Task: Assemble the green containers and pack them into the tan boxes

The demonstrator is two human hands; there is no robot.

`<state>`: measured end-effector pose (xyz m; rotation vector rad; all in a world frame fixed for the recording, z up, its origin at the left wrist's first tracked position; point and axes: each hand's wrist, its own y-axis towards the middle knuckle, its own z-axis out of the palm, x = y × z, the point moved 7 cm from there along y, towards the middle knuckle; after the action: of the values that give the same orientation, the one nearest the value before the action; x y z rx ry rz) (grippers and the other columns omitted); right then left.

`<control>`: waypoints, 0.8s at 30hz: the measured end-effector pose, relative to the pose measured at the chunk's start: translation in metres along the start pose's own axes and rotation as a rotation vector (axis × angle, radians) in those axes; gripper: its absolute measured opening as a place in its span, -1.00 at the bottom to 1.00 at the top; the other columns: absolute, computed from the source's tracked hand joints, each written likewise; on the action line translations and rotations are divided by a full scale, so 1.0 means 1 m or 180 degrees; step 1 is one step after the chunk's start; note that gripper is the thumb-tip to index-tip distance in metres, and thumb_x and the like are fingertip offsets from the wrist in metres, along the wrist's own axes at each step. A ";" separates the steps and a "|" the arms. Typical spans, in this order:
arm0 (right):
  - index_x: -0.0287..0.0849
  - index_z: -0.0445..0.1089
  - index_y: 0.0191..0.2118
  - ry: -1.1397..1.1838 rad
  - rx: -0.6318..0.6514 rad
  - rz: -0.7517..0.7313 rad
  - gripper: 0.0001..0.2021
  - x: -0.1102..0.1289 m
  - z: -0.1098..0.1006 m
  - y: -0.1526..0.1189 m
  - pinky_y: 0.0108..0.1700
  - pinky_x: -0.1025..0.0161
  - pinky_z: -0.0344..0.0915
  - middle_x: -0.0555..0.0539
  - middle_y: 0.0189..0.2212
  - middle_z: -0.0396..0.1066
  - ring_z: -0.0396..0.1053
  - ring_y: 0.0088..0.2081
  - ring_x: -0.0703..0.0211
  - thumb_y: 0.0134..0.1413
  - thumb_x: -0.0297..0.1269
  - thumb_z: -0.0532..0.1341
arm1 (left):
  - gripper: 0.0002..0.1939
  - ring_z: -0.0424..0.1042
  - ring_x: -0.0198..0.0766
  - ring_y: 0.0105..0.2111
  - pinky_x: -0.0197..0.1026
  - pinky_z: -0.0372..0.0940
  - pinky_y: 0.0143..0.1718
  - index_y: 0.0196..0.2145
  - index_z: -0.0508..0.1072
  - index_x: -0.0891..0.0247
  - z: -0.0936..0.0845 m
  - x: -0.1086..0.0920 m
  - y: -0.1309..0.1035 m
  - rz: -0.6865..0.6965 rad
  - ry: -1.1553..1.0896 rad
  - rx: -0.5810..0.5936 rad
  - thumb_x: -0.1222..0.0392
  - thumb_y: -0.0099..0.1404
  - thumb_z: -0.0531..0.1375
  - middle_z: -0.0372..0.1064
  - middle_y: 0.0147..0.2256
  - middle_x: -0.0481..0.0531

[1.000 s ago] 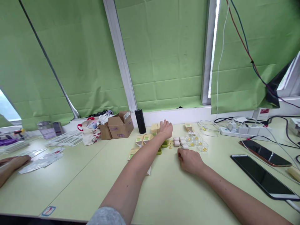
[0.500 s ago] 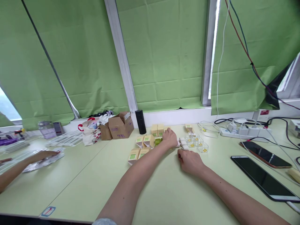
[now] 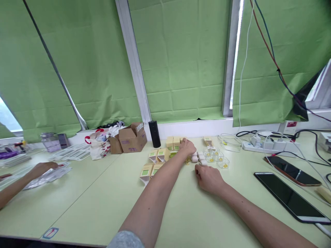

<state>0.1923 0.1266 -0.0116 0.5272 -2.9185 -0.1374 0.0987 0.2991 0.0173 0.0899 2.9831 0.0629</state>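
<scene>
My left hand (image 3: 188, 147) reaches to the back of the table, fingers curled at a small beige box (image 3: 181, 140) that they mostly hide. Beside it stand more small beige boxes (image 3: 170, 143) with green windows, and others (image 3: 146, 173) sit nearer, partly behind my forearm. My right hand (image 3: 209, 178) rests on the table with its fingers curled in; whatever they hold is hidden. Just beyond it are several pale pink blocks (image 3: 201, 157) and clear cups (image 3: 223, 163) with yellow bits inside. Small yellowish pieces (image 3: 187, 161) lie below my left wrist.
Two phones (image 3: 292, 196) with cables lie on the right, before a power strip (image 3: 271, 148). A black cylinder (image 3: 154, 134), a cardboard box (image 3: 133, 138) and a cloth bag (image 3: 99, 146) stand at the back. On the left another person's hand (image 3: 42, 169) touches plastic packets (image 3: 48, 178).
My left hand has shifted slightly, and the yellowish pieces below its wrist show more clearly. My right hand stays nearly still. The other person's hand has moved a little left.
</scene>
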 end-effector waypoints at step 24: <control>-0.13 0.45 -0.11 -0.0005 -0.0067 -0.0041 -0.83 0.000 -0.001 -0.002 -0.31 0.21 0.19 -0.20 -0.20 0.63 0.60 -0.19 -0.12 0.25 -0.43 0.16 | -0.59 0.51 -0.03 0.07 0.12 0.49 0.08 0.19 0.44 0.27 -0.032 -0.013 -0.018 0.0263 -0.0848 -0.0266 0.03 0.50 0.26 0.42 0.17 0.20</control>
<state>0.1929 0.1247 -0.0105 0.5428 -2.9123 -0.1700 0.1052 0.2788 0.0501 0.1953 2.7061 0.1708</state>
